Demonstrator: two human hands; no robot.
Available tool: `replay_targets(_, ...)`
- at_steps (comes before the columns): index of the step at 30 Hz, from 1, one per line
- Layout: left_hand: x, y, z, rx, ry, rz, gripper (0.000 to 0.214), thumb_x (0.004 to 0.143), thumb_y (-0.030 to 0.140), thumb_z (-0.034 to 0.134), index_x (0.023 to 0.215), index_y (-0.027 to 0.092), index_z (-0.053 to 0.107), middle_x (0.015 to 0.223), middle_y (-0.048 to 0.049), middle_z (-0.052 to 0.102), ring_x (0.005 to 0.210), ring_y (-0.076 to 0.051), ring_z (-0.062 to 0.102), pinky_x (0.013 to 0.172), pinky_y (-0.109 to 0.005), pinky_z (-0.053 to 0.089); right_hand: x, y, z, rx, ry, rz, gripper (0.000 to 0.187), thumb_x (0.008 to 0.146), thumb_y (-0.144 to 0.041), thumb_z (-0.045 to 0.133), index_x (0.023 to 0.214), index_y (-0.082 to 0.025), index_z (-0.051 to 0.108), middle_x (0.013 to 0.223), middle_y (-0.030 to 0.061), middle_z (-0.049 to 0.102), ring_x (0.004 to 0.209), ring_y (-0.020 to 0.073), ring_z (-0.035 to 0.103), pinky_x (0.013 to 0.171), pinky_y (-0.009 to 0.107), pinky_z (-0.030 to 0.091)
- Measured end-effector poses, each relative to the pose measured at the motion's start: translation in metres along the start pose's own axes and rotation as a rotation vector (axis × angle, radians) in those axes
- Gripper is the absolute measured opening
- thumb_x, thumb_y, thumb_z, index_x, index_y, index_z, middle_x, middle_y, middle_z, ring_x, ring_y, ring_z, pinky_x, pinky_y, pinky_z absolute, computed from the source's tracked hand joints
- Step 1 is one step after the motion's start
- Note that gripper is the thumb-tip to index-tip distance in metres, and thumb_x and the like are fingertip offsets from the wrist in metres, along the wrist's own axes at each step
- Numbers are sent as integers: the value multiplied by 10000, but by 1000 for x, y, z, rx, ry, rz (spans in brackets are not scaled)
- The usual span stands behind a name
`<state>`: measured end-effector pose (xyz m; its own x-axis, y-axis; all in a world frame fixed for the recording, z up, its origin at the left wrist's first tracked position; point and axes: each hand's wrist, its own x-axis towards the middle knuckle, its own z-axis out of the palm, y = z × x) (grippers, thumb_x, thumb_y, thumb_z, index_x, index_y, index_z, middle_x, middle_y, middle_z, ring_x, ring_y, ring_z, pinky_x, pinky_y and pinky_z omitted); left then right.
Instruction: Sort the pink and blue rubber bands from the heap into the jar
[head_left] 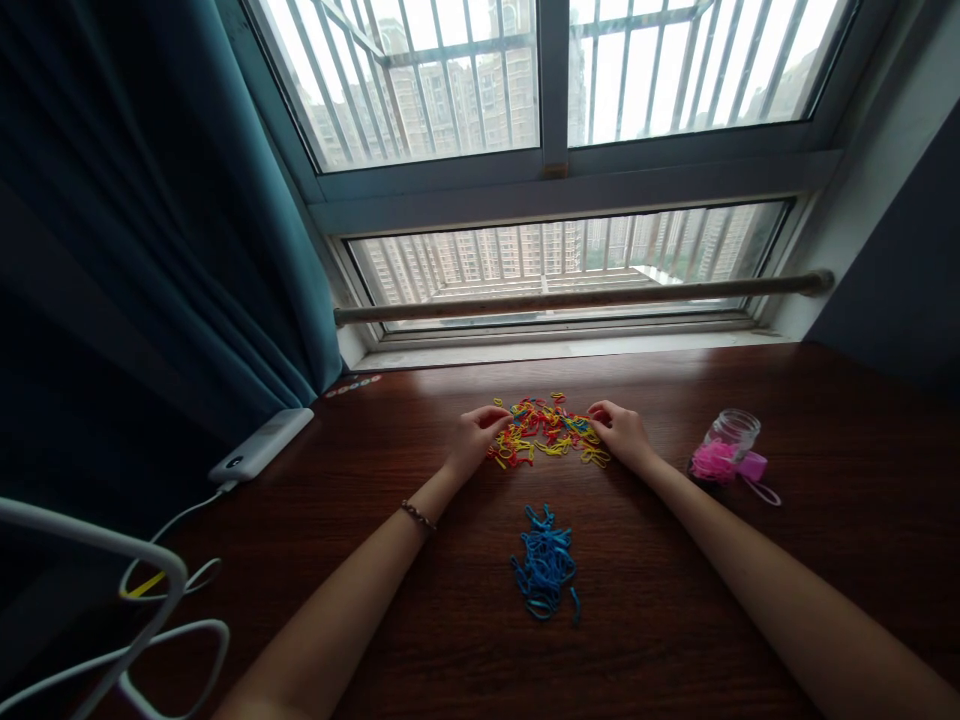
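Note:
A loose pile of small red and yellow rubber bands (551,428), with a few blue ones mixed in, lies between my two hands on the dark wooden table. At the pile's left edge is my left hand (477,436), its thumb and fingers drawn together at the bands; whatever they pinch is too small to see. My right hand (624,433) reaches to the right edge, fingers bent and thumb a little apart from them, with no band visibly held. Nearer to me, between my forearms, a separate heap of blue rubber bands (546,565) rests on the wood.
On the right, a clear jar (733,430) lies beside pink bands (714,461) and a pink piece with a loop (752,465). A white power bank (261,446) with a white cable (184,515) is at left. Behind the table (645,620) stands a barred window.

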<state>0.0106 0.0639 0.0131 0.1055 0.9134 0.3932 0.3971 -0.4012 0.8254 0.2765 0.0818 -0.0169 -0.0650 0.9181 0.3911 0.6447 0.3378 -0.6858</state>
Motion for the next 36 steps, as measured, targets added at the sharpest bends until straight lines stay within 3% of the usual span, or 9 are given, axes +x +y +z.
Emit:
replay_targets(7, -10, 44, 6, -110, -944, -42, 239, 682, 337, 639, 738, 110, 689, 658, -37, 632, 617, -109, 556, 562, -187, 421, -1, -4, -1, 103, 125, -55, 177, 726, -237, 506, 857, -165, 602, 799, 59, 637, 693, 160, 587, 679, 293, 464)
replay_targets(10, -17, 55, 9, -125, -1169, -31, 219, 657, 323, 667, 771, 139, 701, 707, -35, 650, 658, -124, 576, 602, -191, 434, -2, -8, -2, 197, 116, -36, 196, 707, -268, 544, 859, -164, 611, 823, 65, 643, 732, 174, 592, 710, 308, 473)
replay_targets(12, -18, 58, 7, -134, -1213, -63, 235, 641, 319, 681, 806, 153, 699, 749, -34, 662, 683, -133, 586, 623, -195, 443, -2, -11, -3, 276, 114, -1, 223, 690, -296, 574, 867, -166, 614, 841, 69, 646, 757, 183, 596, 734, 324, 476)
replay_targets(17, -10, 47, -1, -143, -1107, -132, 267, 659, 317, 667, 839, 121, 678, 766, -57, 665, 684, -139, 591, 623, -215, 456, -2, -26, -7, 594, -32, 129, 284, 623, -351, 651, 827, -155, 623, 835, 69, 649, 756, 185, 604, 713, 318, 477)
replay_targets(21, 1, 22, 0, 64, -490, -39, 294, 762, 359, 545, 863, 104, 649, 745, -74, 651, 676, -153, 584, 625, -257, 464, -11, -51, -5, 757, -372, 166, 321, 558, -338, 708, 805, -142, 644, 779, 44, 652, 703, 154, 594, 688, 297, 465)
replay_targets(24, 3, 4, 2, 399, -155, 133, 270, 818, 332, 463, 944, 159, 628, 956, -92, 630, 945, -209, 538, 843, -370, 420, -22, -70, -1, 772, -690, 126, 337, 538, -318, 724, 817, -142, 655, 749, 26, 653, 686, 138, 593, 689, 282, 460)
replay_targets(29, -3, -13, 3, 798, -227, 241, 348, 856, 339, 387, 1188, 274, 470, 1282, -32, 449, 1260, -262, 229, 990, -578, 145, -36, -87, 5, 640, -1074, -13, 302, 574, -334, 700, 800, -136, 669, 746, 26, 657, 701, 146, 600, 677, 249, 461)
replay_targets(32, -4, -16, 4, 857, -307, 226, 354, 879, 359, 310, 1197, 300, 457, 1297, -23, 433, 1277, -263, 184, 974, -613, 108, -33, -88, 4, 620, -939, -67, 273, 621, -359, 663, 783, -139, 671, 765, 38, 663, 727, 158, 601, 692, 257, 460)
replay_targets(36, -3, -16, 4, 874, -335, 220, 350, 882, 364, 297, 1179, 316, 475, 1291, -17, 439, 1272, -261, 187, 974, -618, 81, -21, -72, 2, 548, -328, -7, 250, 690, -381, 582, 779, -158, 654, 782, 52, 667, 751, 178, 603, 697, 282, 461)
